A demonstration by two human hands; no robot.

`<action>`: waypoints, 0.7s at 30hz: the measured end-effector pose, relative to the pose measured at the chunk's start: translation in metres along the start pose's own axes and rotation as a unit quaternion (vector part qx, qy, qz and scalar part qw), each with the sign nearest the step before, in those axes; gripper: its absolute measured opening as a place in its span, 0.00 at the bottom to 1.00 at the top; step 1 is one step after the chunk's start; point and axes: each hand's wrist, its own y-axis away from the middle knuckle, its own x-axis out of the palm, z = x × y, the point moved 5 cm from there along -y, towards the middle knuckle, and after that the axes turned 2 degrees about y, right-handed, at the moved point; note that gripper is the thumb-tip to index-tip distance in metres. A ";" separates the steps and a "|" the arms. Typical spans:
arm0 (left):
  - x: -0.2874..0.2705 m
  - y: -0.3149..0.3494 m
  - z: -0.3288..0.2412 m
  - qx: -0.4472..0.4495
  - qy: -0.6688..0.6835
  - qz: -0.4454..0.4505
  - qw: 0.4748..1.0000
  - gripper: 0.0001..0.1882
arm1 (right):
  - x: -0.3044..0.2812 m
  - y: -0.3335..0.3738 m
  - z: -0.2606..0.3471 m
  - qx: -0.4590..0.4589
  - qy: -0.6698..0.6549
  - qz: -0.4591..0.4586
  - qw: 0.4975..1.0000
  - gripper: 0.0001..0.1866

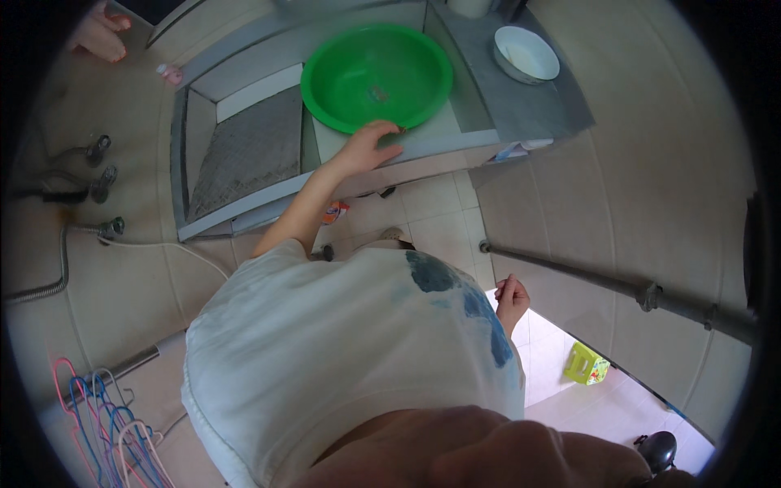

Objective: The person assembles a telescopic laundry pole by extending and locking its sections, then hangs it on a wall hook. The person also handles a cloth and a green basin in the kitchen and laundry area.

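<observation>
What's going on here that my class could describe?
A person in a blue-marked white top stands before a grey-edged trough. Their left hand is at the near rim of a green basin; whether it grips is unclear. Their right hand is low at their side, fingers curled, with nothing visible in it. A white bowl stands on the ledge right of the basin.

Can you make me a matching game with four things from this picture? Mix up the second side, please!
Things:
1. Basin
2. Bowl
3. Left hand
4. Right hand

Clues:
A. Beside the white shirt
B. On the grey ledge
C. At the basin's near rim
D. Bright green and round

Right pairs: 1-D, 2-B, 3-C, 4-A
</observation>
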 end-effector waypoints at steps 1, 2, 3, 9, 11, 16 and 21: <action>0.000 -0.002 0.007 -0.024 0.008 0.008 1.000 0.20 | 0.004 -0.002 0.003 0.001 0.002 0.005 1.000 0.18; -0.001 -0.004 0.014 -0.039 0.017 0.014 0.999 0.20 | 0.008 -0.003 0.006 0.002 0.003 0.008 1.000 0.18; -0.001 -0.007 0.019 -0.047 0.018 0.016 0.999 0.20 | 0.013 -0.005 0.009 0.003 0.004 0.011 1.000 0.18; -0.003 -0.030 0.023 -0.039 0.032 -0.029 0.998 0.25 | 0.033 -0.016 0.020 0.022 0.015 0.016 1.000 0.16; 0.003 -0.042 0.015 -0.062 0.042 -0.032 0.997 0.27 | 0.035 -0.016 0.021 0.024 0.007 0.003 1.000 0.14; 0.032 -0.073 -0.030 0.025 0.090 -0.001 0.996 0.28 | 0.024 0.005 0.014 0.046 0.038 -0.034 0.998 0.08; 0.083 -0.076 -0.094 0.108 0.129 0.072 0.983 0.21 | -0.008 0.031 -0.002 0.041 0.052 -0.046 0.997 0.08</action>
